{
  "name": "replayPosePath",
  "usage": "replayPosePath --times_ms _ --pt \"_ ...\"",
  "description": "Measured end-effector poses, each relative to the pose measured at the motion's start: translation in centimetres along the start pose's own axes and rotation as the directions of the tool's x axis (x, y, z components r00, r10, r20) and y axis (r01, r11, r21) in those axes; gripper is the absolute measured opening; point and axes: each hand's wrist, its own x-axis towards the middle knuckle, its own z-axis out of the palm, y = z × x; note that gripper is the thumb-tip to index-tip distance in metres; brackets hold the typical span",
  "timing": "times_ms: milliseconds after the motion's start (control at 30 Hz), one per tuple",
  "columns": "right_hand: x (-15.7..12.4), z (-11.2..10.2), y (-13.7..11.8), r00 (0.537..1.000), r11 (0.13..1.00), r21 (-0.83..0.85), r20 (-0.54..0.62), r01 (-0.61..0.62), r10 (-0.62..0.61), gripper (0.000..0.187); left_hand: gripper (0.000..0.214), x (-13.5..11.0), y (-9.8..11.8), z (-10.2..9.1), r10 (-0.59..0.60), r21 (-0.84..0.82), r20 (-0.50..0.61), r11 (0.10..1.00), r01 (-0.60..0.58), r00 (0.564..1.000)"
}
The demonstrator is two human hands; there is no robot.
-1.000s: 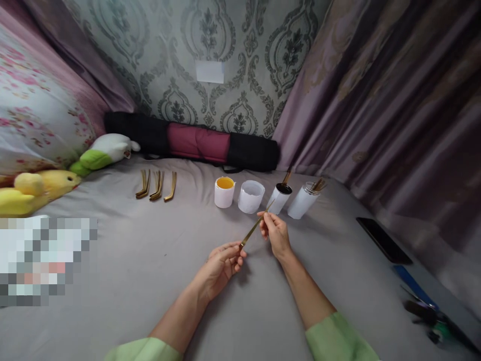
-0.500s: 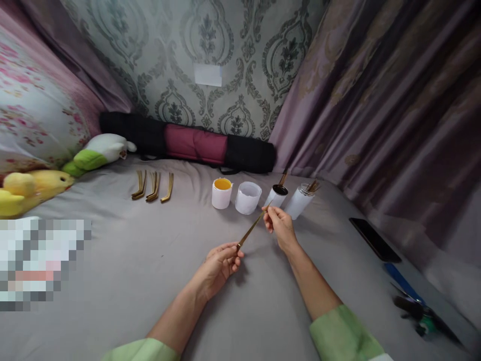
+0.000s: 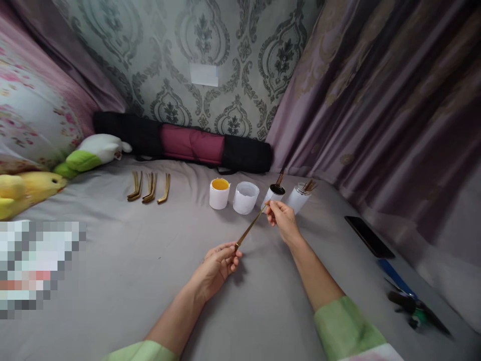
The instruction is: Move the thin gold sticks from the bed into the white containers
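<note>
My left hand (image 3: pixel 218 268) pinches the lower end of a thin, stiff golden-brown strip (image 3: pixel 248 232) between thumb and fingers. Its upper end is gripped in the fingertips of my right hand (image 3: pixel 282 219), so the strip slants up to the right above the grey sheet. Just behind my right hand stands a white-wrapped can (image 3: pixel 275 196) with a dark inside. To the left, similar golden strips with bent ends lie in bundles, a left bundle (image 3: pixel 135 188) and a middle bundle (image 3: pixel 149 190), beside a right bundle (image 3: pixel 164 190).
A yellow-lined white cup (image 3: pixel 219 198), a pale translucent cup (image 3: pixel 245 200) and a wrapped jar with sticks (image 3: pixel 298 198) stand in the row. At right lie a phone (image 3: pixel 370 236) and blue-handled tool (image 3: pixel 397 277). Behind is a black-and-maroon bag (image 3: pixel 191 143); plush toys (image 3: pixel 93 153) sit left.
The camera view has shifted slightly, moving the surroundings left. My right fingers sit closer to the strip's upper tip. Both hands still hold the strip at nearly the same slant.
</note>
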Motion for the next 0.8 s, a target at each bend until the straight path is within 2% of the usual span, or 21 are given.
replayPosePath --times_ms 800 --pt "-0.3 -1.8 -0.5 0.999 0.999 -0.024 -0.031 -0.043 0.043 0.029 0.023 0.4 -0.4 -0.6 0.011 -0.003 0.012 1.000 -0.011 1.000"
